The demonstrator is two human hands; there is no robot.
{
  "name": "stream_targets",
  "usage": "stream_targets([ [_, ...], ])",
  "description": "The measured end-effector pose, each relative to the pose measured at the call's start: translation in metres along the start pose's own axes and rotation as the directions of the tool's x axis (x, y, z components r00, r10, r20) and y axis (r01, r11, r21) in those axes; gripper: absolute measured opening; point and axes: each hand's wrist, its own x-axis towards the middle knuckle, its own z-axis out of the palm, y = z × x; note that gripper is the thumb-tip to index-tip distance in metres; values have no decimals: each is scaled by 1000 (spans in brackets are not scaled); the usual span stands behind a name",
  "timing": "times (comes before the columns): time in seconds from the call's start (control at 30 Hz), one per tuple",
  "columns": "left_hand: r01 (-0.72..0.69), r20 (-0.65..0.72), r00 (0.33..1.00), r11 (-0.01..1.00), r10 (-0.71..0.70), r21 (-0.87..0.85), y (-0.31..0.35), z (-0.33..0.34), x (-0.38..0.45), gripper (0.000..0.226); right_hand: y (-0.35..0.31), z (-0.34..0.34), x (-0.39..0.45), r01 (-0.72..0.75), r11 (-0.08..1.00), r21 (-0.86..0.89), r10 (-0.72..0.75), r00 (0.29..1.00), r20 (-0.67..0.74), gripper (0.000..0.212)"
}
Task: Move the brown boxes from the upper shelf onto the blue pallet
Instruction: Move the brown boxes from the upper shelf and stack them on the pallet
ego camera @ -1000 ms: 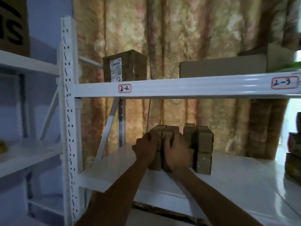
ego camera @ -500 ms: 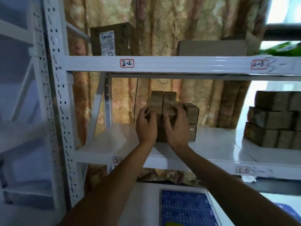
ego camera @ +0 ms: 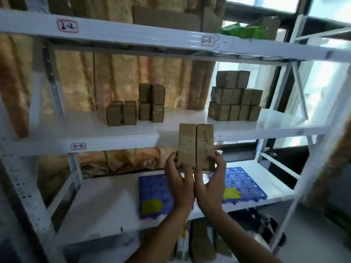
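Boxes (ego camera: 195, 147) between both hands, above pallet (ego camera: 241, 183)

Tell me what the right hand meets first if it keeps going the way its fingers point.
The right hand grips a brown box, fingers pointing up and away. Straight on, that box would probably meet the front edge of the shelf marked 3-2, which it overlaps in this view; depth is unclear.

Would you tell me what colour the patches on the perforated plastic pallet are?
Yellow patches on the blue pallet, head view.
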Motion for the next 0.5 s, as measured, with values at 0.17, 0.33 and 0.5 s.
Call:
stream_targets([
  [0.17, 187, 65, 978, 974, -196, 131, -37, 73, -93, 42, 79, -95, -15, -155, 983, -101, 158, 987, 27, 49],
  [0.33, 332, 88, 930, 920, -356, 209, -81, 155, -155, 26, 160, -168, -9, -239, 951, -197, 260, 961, 90, 48],
  [0.5, 423, 87, 885, 870, -457, 254, -138, 207, -167, 20, 242, -186, 3, -343, 903, -260, 392, 904, 169, 44],
])
